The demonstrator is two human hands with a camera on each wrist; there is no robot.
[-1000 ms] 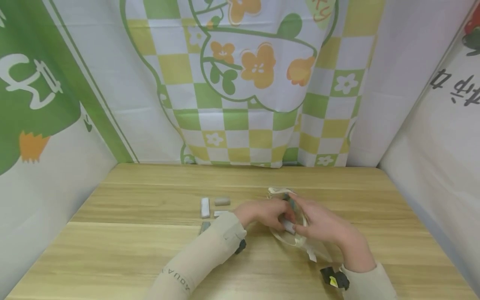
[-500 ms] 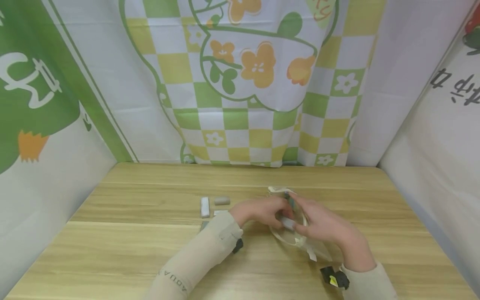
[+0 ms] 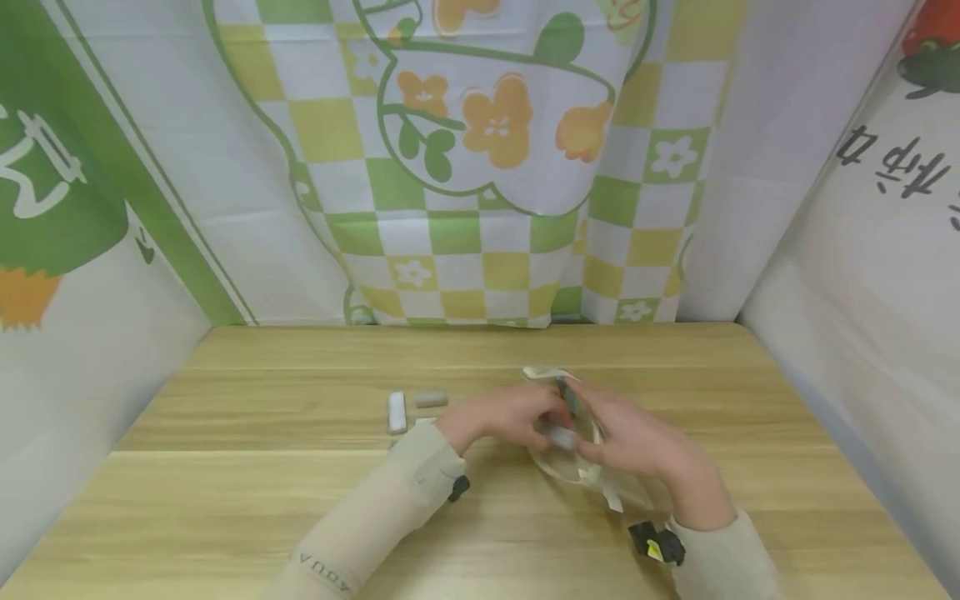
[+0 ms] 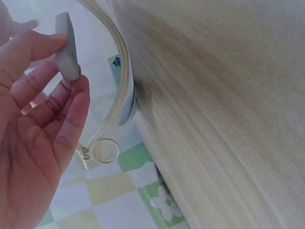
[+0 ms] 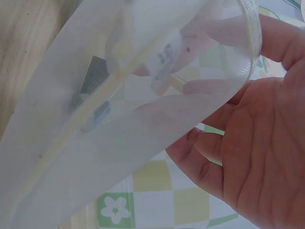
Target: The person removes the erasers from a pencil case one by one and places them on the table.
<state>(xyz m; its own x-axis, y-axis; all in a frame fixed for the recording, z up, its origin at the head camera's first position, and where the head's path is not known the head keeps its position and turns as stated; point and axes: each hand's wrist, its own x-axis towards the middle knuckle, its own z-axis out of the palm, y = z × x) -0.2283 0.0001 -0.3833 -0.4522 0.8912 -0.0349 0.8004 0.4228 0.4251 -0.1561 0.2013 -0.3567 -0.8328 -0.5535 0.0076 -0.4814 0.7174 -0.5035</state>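
Note:
My left hand (image 3: 517, 414) is at the mouth of a translucent zip pouch (image 3: 630, 492). In the left wrist view it pinches a small grey rectangular block (image 4: 68, 50) between thumb and fingers. The pouch has a cream zipper (image 4: 125, 71) and a ring on its slider (image 4: 87, 156). My right hand (image 3: 637, 433) grips the pouch's rim, its thumb at the opening and the other fingers behind the film. Through the cloudy film in the right wrist view, a dark grey piece (image 5: 95, 74) shows inside. The block's kind cannot be told.
Left of the pouch, a white block (image 3: 397, 413) and a beige-grey piece (image 3: 431, 399) lie on the wooden table (image 3: 225, 483). Another white piece (image 3: 424, 421) is partly hidden by the left sleeve. A checked curtain (image 3: 465, 275) hangs behind the table.
The whole head view has shifted, so everything appears slightly further left. Both hands stay at the pouch, and the block in the left hand has tilted only a little.

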